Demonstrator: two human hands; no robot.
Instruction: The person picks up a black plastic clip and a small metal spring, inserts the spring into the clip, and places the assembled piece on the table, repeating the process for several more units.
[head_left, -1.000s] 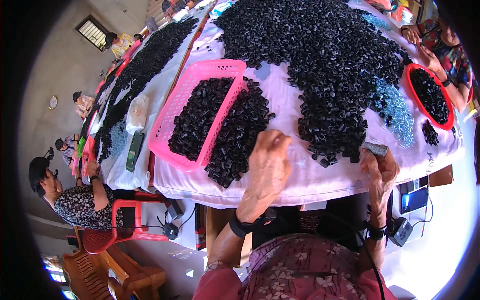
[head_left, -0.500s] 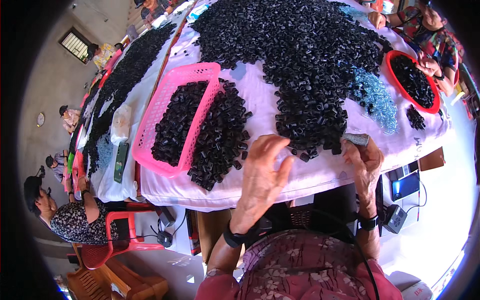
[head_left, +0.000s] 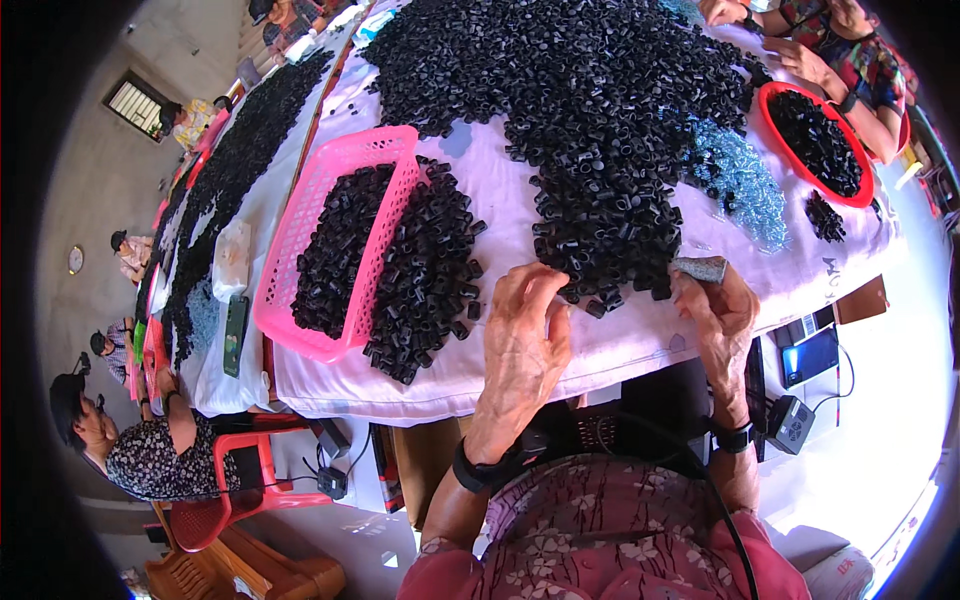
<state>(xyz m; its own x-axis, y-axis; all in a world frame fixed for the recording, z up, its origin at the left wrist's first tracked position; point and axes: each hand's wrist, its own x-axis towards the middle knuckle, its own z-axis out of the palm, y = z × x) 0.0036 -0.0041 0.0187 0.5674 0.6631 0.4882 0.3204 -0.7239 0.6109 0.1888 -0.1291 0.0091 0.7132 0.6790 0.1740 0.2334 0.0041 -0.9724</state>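
On the near edge of the table, my left hand reaches to the front edge of a pile of small black plastic pieces. Its fingers are bent, with the thumb apart from the index finger, and no piece shows between them. My right hand is closed on a short grey speckled cylinder, beside the pile's right corner. The fingertips under the cylinder are partly hidden. A smaller heap of the black pieces lies left of my left hand, against a pink basket holding more of them.
Clear bluish slivers lie right of the pile. Beyond them is a red basin of black pieces, near a co-worker's hands. A dark green phone-like slab lies at left. Below the table stand a red chair and a black box.
My left hand's thumb has drawn closer to its index finger at the pile's edge. My right hand keeps the grey cylinder. The co-worker's hand has left the red basin's rim.
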